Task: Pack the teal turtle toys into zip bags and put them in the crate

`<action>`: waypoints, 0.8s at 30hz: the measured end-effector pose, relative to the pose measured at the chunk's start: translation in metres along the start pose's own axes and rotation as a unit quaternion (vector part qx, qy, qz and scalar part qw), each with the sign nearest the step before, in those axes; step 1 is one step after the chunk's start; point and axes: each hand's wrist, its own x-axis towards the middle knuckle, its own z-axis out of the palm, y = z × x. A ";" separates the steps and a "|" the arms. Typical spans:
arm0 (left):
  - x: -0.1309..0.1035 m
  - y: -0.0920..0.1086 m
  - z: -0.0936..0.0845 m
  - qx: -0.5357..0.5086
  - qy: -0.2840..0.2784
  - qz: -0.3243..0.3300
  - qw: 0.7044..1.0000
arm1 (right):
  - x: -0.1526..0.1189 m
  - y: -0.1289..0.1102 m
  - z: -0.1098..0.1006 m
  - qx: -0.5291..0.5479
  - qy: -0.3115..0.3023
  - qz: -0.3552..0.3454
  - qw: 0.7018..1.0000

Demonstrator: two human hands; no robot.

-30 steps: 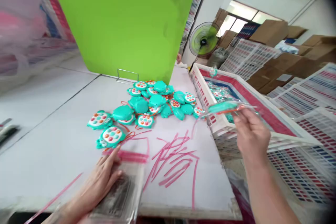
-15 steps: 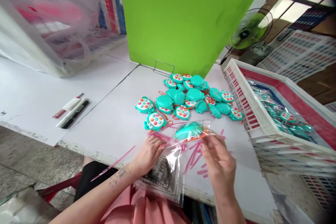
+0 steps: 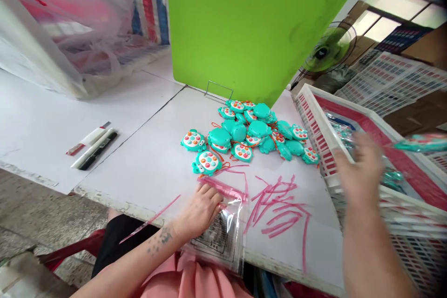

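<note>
My left hand (image 3: 202,207) has its fingers curled on the upper edge of a stack of clear plastic bags (image 3: 226,230) with dark print and a pink strip. My right hand (image 3: 361,167), smeared by motion, is over the near side of a white crate, its thumb and fingers looking apart. A blurred turquoise toy (image 3: 422,142) is in the air to the right of that hand, apart from it. Ahead of my left hand lies a turquoise turtle-shaped toy with coloured buttons (image 3: 209,161), beside a pile of similar toys (image 3: 258,129) with orange cords.
The white crate (image 3: 317,144) at the right holds several bagged toys. Pink strips (image 3: 282,214) are scattered on the white table (image 3: 150,149). Two pens (image 3: 96,149) and a cutter (image 3: 87,138) lie left. A green board (image 3: 251,28) stands behind the pile; a fan (image 3: 323,51) is beyond.
My right hand has swung right from the bags to the crate, and the bagged toy it held has left it. My left hand has stayed on the bags.
</note>
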 end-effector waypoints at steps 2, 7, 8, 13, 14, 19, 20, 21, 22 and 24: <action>0.000 0.002 0.002 0.040 -0.017 0.009 0.999 | -0.033 -0.055 0.050 0.062 -0.128 -0.062 0.988; -0.002 0.004 0.004 0.098 -0.020 0.018 0.995 | -0.086 -0.153 0.155 0.091 -0.414 -0.218 0.879; -0.002 0.004 0.004 0.102 -0.017 0.019 0.995 | -0.088 -0.159 0.169 0.073 -0.460 -0.239 0.852; -0.002 0.003 0.005 0.085 0.009 0.033 0.996 | -0.081 -0.147 0.203 0.063 -0.560 -0.256 0.785; -0.002 0.003 0.005 0.085 0.012 0.034 0.996 | -0.080 -0.143 0.204 0.084 -0.550 -0.250 0.793; -0.002 0.004 0.005 0.119 -0.005 0.030 0.992 | -0.082 -0.122 0.173 0.202 -0.450 -0.117 0.862; -0.002 0.004 0.005 0.122 -0.007 0.032 0.992 | -0.082 -0.118 0.161 0.220 -0.436 -0.079 0.869; -0.002 0.003 0.005 0.124 -0.007 0.035 0.992 | -0.082 -0.116 0.147 0.229 -0.425 -0.049 0.874; -0.001 0.003 0.005 0.125 -0.007 0.037 0.991 | -0.081 -0.113 0.133 0.232 -0.419 -0.032 0.877; -0.001 0.003 0.005 0.126 -0.006 0.041 0.991 | -0.078 -0.112 0.107 0.222 -0.420 -0.022 0.880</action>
